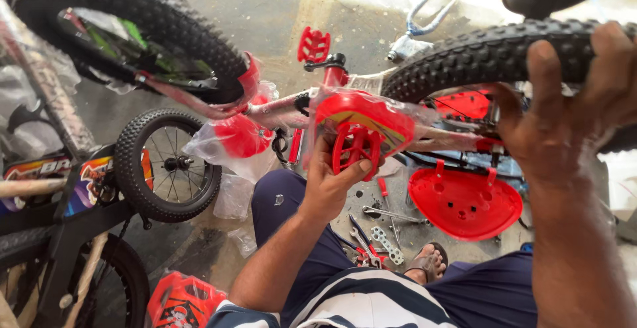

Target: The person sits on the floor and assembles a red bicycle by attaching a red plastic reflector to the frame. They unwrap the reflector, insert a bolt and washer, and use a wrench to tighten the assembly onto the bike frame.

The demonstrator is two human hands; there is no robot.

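Red plastic dominates the middle of the view: a red pedal (pixel 356 147) sits at the end of the crank of an upturned small bicycle, just under a red chain guard (pixel 367 116) wrapped in clear film. The left hand (pixel 330 181) comes up from below, thumb and fingers curled around the pedal's lower edge, gripping it. The right hand (pixel 576 112) is raised at the right edge of the view, fingers spread over the knobbly tread of the rear tyre (pixel 488 55), thumb on the near side, so the tyre is clasped between thumb and fingers. The bicycle frame (pixel 282 110), red and silver under plastic wrap, runs from the pedal leftward to a second knobbly tyre (pixel 126 9) in the top left corner. A second red pedal (pixel 313 45) stands above the frame on the far side. On the concrete floor (pixel 265 16) below the right hand lies a loose red cover (pixel 464 202), hollow side up. Nearer the person's dark-trousered knee (pixel 282 202) lie hand tools (pixel 371 235): a red-handled screwdriver, spanners and a flat perforated wrench, close together. A sandalled foot (pixel 430 262) shows just beside them. At the left edge stands another bicycle with a small black wheel (pixel 166 164). A silver fork (pixel 418 29) lies on the floor beyond the rear tyre. A red helmet-like object (pixel 182 301) rests at the bottom edge.
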